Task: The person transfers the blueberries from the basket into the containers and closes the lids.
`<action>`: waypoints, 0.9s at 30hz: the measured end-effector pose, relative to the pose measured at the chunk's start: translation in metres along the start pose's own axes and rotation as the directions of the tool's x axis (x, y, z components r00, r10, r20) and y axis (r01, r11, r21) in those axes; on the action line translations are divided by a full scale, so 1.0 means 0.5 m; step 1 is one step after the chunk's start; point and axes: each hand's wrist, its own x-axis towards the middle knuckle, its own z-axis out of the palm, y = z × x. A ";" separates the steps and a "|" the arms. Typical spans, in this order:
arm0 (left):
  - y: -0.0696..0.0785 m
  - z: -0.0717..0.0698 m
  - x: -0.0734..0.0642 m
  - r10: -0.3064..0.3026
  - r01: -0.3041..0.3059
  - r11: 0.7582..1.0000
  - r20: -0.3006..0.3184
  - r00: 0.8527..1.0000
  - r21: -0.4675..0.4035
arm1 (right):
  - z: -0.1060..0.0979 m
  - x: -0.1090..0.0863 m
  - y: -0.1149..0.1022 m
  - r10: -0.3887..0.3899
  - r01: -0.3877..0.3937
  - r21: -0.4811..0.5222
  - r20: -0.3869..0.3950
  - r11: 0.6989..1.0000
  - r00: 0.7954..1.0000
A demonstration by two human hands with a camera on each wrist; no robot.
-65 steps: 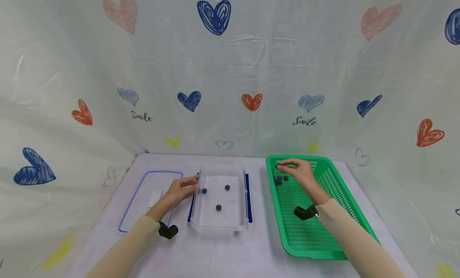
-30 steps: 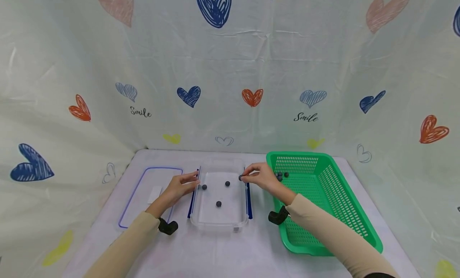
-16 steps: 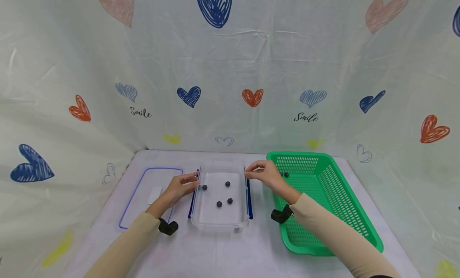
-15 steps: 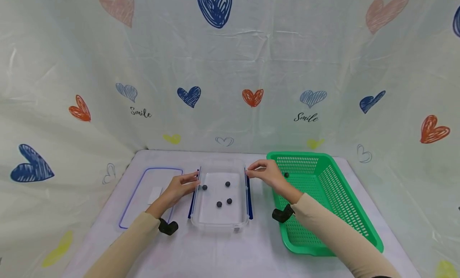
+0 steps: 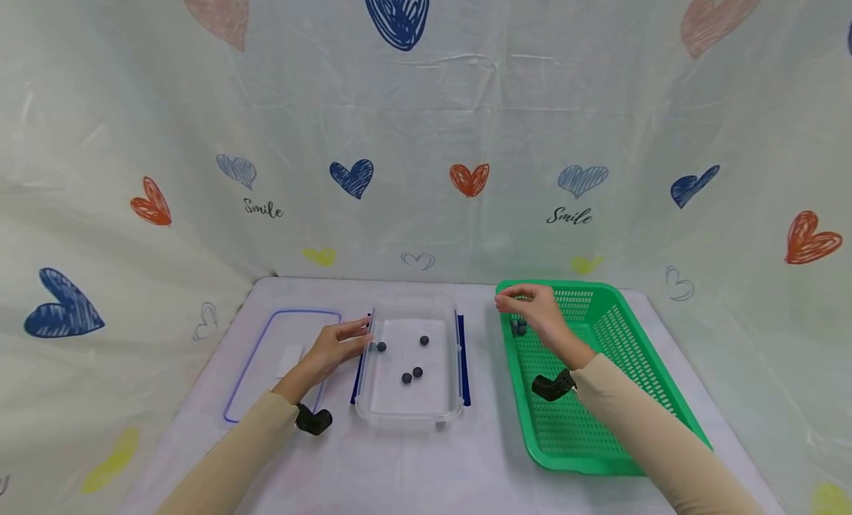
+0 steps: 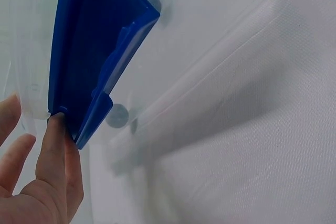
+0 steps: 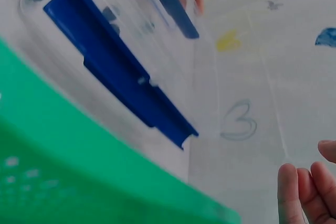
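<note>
Apparently to steady it, the left hand [image 5: 336, 345] rests outstretched against the clear box [image 5: 407, 425] containing four dark balls [image 5: 424, 340], while the right hand [image 5: 542, 311], relaxed and seemingly empty, hovers above the green basket [image 5: 579, 465]

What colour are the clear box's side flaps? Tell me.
Deep blue side flaps, clearest in the right wrist view.

"Is the clear rectangular plastic box [image 5: 399, 422] smooth?"

"Yes, glossy; its long blue plastic flaps [image 7: 118, 69] gleam less."

"And the green oblong plastic basket [image 5: 579, 467]?"

"Smooth-rimmed, perforated. The small dark balls [image 5: 407, 378] look matt, the white bench cloth [image 6: 273, 145] finely woven."
</note>
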 end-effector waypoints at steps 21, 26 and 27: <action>-0.002 0.001 0.000 0.000 0.001 0.999 -0.014 1.000 0.032 | -0.105 0.008 0.094 0.078 -0.092 -0.081 -0.171 0.992 0.982; -0.004 0.001 0.000 -0.004 0.005 1.000 -0.024 1.000 0.016 | -0.110 0.008 0.108 0.104 -0.129 -0.112 -0.206 0.985 0.973; -0.004 0.002 0.000 -0.001 0.001 1.000 -0.024 1.000 0.019 | -0.111 0.008 0.111 0.111 -0.137 -0.114 -0.212 0.984 0.971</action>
